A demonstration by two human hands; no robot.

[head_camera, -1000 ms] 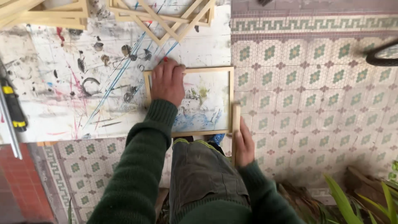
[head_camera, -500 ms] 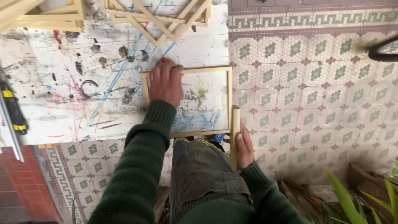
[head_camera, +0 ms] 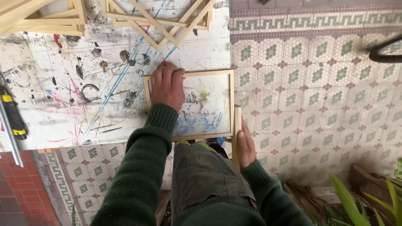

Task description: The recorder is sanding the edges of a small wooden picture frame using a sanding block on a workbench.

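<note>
Your left hand (head_camera: 167, 86) lies flat and open on the upper left corner of the small wooden frame (head_camera: 231, 90), pressing it down at the right edge of the paint-stained white table (head_camera: 63, 113) — the frame's right side reaches that edge, above the tiled floor (head_camera: 318, 104). Your right hand (head_camera: 247, 146) grips a wooden stick (head_camera: 237, 121) — held upright against the frame's right side, near its lower corner. More wooden frames (head_camera: 163, 21) lie stacked at the table's far edge.
</note>
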